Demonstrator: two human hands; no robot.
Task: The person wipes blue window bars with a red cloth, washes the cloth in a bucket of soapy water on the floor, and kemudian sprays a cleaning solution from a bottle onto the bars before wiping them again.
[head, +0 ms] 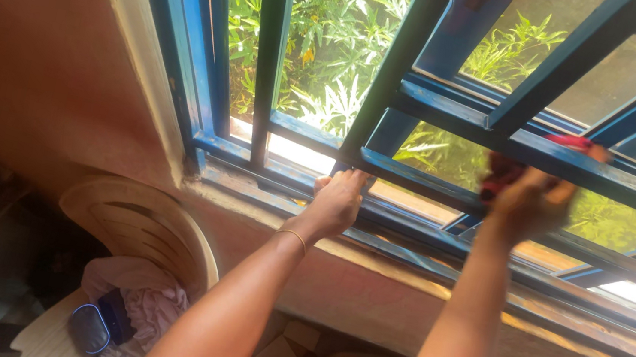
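Gripping a bunched red cloth (505, 170), my right hand (534, 204) presses it against a blue crossbar (598, 171) of the window grille in the upper right of the frame; the fingers are closed round the cloth, and a scrap of red shows above the bar near my fingertips. My left hand (338, 199), lower and nearer the centre, is curled round the lower blue bar (414, 178), seemingly steadying me rather than working.

I judge the step in hand to be wiping down the painted bars, with the cloth in the middle of the grille. The next stroke calls for sliding the cloth along the bar while keeping pressure on it, and working round the joints where uprights meet crossbars.

Glass panes behind the bars show green plants (336, 25) outside in strong sun. The window sill (422, 280) runs across below my wrists, its paint worn. At lower left a cream plastic chair (144, 226) holds pink cloth (140, 295) and a dark, blue-edged object I cannot identify. The close-set bars themselves are what hem the cloth in; glare washes out the lower panes.
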